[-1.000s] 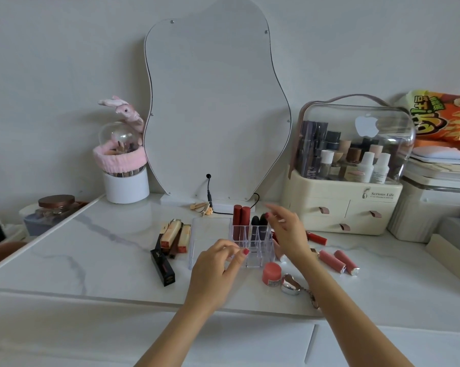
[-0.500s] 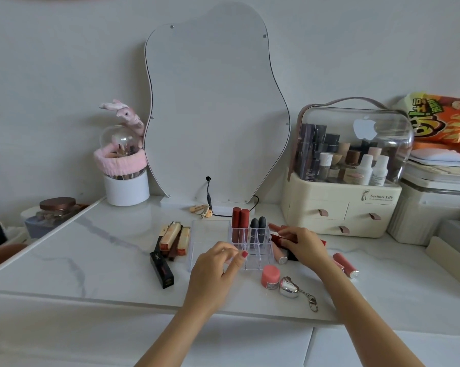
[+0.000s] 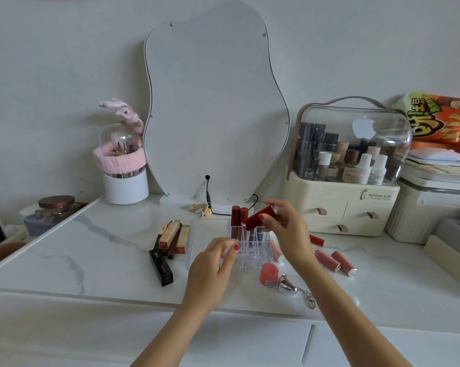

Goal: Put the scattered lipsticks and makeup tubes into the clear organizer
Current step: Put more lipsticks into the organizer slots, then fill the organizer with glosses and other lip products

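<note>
The clear organizer (image 3: 252, 256) stands mid-table with two dark red tubes (image 3: 239, 217) upright in its back left slots and dark tubes beside them. My right hand (image 3: 285, 229) holds a dark red lipstick tube (image 3: 258, 218) tilted just above the organizer. My left hand (image 3: 214, 266) grips the organizer's front left edge. Two pink tubes (image 3: 334, 262) and a red tube (image 3: 316, 239) lie to the right. A pale tube (image 3: 276, 251) rests against the organizer's right side. Boxed lipsticks (image 3: 171, 238) and a black lipstick box (image 3: 161, 267) lie to the left.
A small pink jar (image 3: 269, 274) and a silver heart keychain (image 3: 288, 284) sit in front of the organizer. Behind stand a wavy mirror (image 3: 213, 112), a white brush holder (image 3: 125, 185), and a cream cosmetics case (image 3: 345, 181). A hair clip (image 3: 200, 208) lies by the mirror's cable.
My right hand went down to the table right of the organizer, took a dark red tube, and now has it raised over the organizer. My left hand stayed on the organizer.
</note>
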